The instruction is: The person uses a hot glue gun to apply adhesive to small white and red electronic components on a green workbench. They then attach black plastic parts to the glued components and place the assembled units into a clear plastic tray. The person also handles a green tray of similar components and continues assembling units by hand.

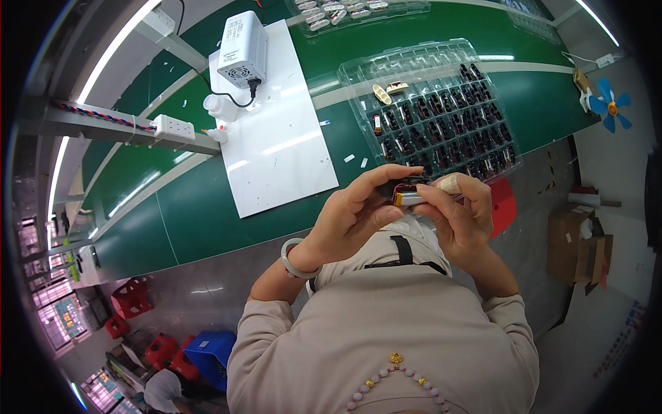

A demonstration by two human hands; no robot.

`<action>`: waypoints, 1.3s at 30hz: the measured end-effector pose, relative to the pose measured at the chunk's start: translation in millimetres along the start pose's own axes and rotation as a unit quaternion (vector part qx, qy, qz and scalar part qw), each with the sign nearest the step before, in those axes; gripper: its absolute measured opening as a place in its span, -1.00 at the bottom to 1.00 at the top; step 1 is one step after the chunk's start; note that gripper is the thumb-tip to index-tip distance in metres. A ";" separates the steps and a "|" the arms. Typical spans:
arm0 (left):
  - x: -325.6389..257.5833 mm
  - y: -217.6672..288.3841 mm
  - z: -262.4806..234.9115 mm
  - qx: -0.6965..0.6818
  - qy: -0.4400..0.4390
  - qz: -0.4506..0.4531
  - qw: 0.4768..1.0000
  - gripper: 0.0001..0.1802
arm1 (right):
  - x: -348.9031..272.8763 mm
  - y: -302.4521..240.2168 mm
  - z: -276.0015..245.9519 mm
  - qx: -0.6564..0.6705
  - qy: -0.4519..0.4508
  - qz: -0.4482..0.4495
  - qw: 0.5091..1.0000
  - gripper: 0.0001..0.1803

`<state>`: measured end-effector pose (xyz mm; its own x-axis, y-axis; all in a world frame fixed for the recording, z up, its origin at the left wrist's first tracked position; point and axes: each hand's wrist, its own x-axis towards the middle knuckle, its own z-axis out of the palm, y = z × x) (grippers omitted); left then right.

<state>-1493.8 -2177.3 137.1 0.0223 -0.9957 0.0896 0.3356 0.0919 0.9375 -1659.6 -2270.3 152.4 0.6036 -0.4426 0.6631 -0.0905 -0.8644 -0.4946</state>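
Close in front of my body, a small silver battery (408, 199) with a yellow end sits against a dark casing, which my fingers partly hide. My left hand (352, 214) curls around the casing from the left, its thumb below and index finger above. The thumb and fingertips of my right hand (460, 214) pinch the battery from the right; one finger wears a pale wrap. Just beyond my hands lies a clear plastic tray (353, 77) with rows of small dark assemblies (441, 127). Two cream shells, one an oval shell (381, 94), rest near its far left part.
Left of the tray, a white board (279, 148) on the green table (200, 224) carries a white power unit (243, 52) with a black cable and a small white bottle (219, 107). Another tray (358, 12) of white pieces stands farther back. A red stool (505, 207) is at right.
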 end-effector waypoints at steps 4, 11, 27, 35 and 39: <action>2.5 -0.6 -0.5 -0.005 0.002 -0.014 1.000 -0.43 | -1.1 2.6 0.3 -0.005 0.007 -0.007 1.000 -0.63; 7.2 -6.2 1.1 -0.017 0.024 0.036 0.999 -0.52 | 1.8 5.3 1.2 -0.027 0.012 -0.035 0.999 -0.61; 12.4 -1.1 -1.6 -0.077 0.034 0.011 0.996 -0.53 | 9.3 7.2 0.5 -0.021 -0.016 -0.052 0.998 -0.54; 14.1 -2.7 -6.5 -0.105 0.029 -0.016 0.994 -0.51 | 12.5 10.0 1.1 -0.041 -0.011 -0.081 0.996 -0.54; 16.1 -2.6 -8.1 -0.135 0.023 -0.032 0.990 -0.52 | 13.7 9.0 1.6 -0.045 -0.027 -0.073 0.996 -0.56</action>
<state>-1486.7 -2193.7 133.4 0.0328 -0.9994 0.0120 0.5765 0.0287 0.8166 -1650.8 -2283.7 156.2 0.6567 -0.2988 0.6924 -0.0668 -0.9376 -0.3413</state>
